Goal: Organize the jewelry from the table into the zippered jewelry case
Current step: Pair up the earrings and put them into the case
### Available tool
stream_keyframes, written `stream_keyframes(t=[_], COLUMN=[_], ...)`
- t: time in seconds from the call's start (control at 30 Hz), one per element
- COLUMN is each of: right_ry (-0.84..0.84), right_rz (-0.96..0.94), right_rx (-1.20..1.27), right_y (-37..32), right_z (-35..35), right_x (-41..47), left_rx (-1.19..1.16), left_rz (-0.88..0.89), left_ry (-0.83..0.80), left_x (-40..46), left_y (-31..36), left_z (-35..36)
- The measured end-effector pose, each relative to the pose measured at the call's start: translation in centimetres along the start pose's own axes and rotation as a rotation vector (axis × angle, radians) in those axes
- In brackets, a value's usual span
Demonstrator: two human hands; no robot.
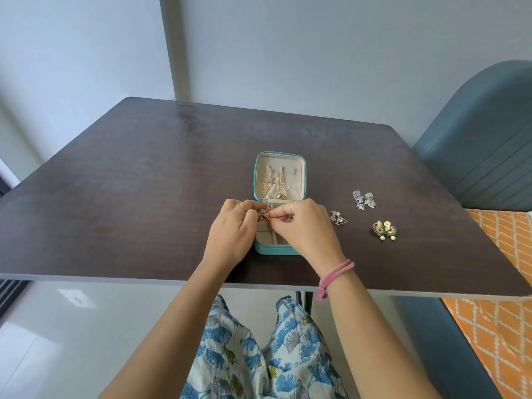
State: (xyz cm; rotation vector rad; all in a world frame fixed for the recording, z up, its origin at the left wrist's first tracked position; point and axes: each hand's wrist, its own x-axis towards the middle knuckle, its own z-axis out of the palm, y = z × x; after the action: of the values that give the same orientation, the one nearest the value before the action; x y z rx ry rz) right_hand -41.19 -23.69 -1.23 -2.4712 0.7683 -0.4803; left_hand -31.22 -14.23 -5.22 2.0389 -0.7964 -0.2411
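Risk of a slip first: small gold-toned filigree earring [263, 215] pinched over the lower tray of the open teal zippered jewellery case [273, 250], so a loose pinch likely drops it into the wrong compartment or onto the dark wooden table [138, 174]; fiddly post or back, too small to make out, easy to fumble. Also a chance of nudging the case and swinging the gold chain necklaces [273, 185] hung in its cream lid. Left hand [230, 228] curled, fingertips closed on the earring from the case's left side. Right hand [305, 226] likewise curled, thumb and forefinger pinching the same piece from the right. Still waiting to the right of the case: clear triangular crystal earrings [338, 218] nearest, silver flower-cluster earrings [364, 199] farther back, green-and-gold pearl-drop earrings [385, 229] farthest right.
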Motion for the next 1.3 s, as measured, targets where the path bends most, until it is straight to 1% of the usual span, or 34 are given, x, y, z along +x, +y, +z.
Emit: stream_keyframes(t=[0.17, 0.23, 0.33, 0.43, 0.7, 0.83, 0.9, 1.13, 1.3], right_ry=[-0.011, 0.013, 0.057, 0.111, 0.203, 0.262, 0.286, 0.348, 0.366], right_rz=[0.019, 0.027, 0.057, 0.080, 0.197, 0.249, 0.274, 0.337, 0.380], right_rx=[0.046, 0.071, 0.139, 0.173, 0.227, 0.244, 0.273, 0.330, 0.335], right_y=[0.4, 0.6, 1.1, 2.0, 5.7, 7.8, 8.9, 12.1, 14.3], right_z=[-0.3, -0.5, -1.2, -2.1, -5.2, -6.7, -7.3, -9.4, -10.6], right_x=[0.0, 0.1, 0.2, 0.3, 0.2, 0.0, -0.2, -1.4, -2.6], left_rx=[-0.048, -0.120, -0.239, -0.296, -0.296, -0.225, -0.206, -0.284, -0.317], left_rz=[0.009, 0.011, -0.041, -0.071, 0.010, 0.118, 0.163, 0.205, 0.217], left_ry=[0.027, 0.059, 0.104, 0.125, 0.121, 0.156, 0.135, -0.043, -0.086], left_x=[0.0, 0.1, 0.0, -0.2, -0.2, 0.1, 0.2, -0.4, -0.7], left_y=[-0.2, -0.4, -0.5, -0.1, 2.5, 5.3, 6.7, 10.7, 12.0], left_z=[-0.1, -0.1, -0.3, -0.5, -0.2, 0.0, 0.3, 3.2, 5.8])
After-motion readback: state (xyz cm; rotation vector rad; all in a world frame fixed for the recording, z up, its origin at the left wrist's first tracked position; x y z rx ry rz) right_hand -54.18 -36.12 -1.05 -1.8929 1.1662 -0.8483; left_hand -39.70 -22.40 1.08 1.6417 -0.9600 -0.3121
